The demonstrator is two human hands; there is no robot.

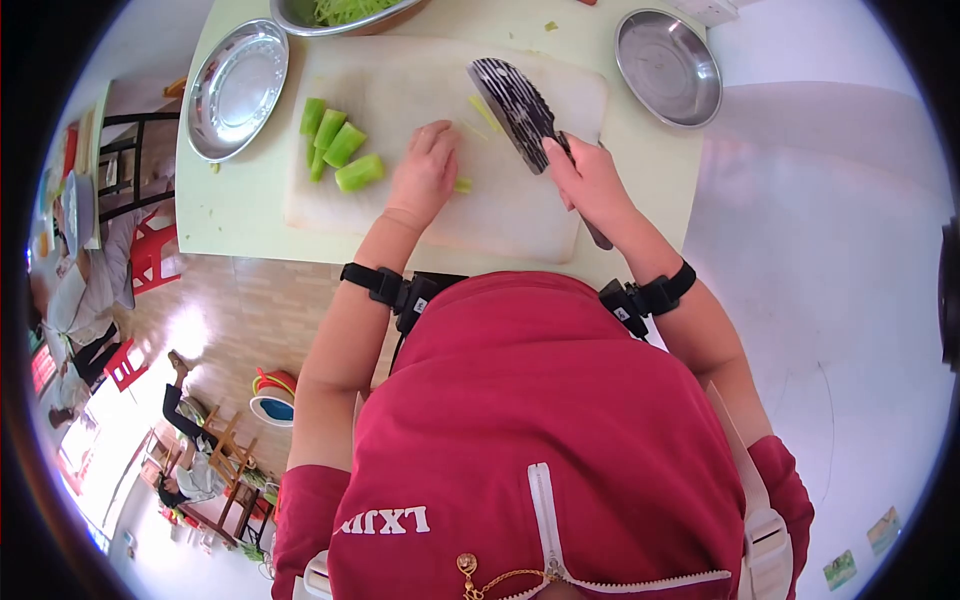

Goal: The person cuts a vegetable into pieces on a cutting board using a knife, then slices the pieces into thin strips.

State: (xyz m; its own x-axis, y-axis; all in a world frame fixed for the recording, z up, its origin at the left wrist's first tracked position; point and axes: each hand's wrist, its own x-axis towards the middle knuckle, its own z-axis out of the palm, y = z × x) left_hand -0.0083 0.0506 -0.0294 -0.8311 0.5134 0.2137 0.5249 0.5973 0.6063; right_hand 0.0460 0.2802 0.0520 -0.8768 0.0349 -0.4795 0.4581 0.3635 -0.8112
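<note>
My right hand (590, 185) grips the handle of a kitchen knife (518, 110). Its dark, pale-streaked broad blade points up and left above the white cutting board (540, 220). Over the middle of the board is my left hand (425, 170), fingers together and curled; what lies under them is hidden. A small green vegetable piece (463, 185) shows beside its thumb side. Several chunks of thick green stem, perhaps celtuce (343, 145), lie left of that hand. Thin green slivers (484, 112) lie near the blade.
A shiny metal dish (238, 90) stands left of the board, and a metal bowl (668, 68) at the right. Behind the board, another bowl (300, 22) holds green shreds. Other people, red stools (152, 255) and a bucket (272, 405) are off to the left.
</note>
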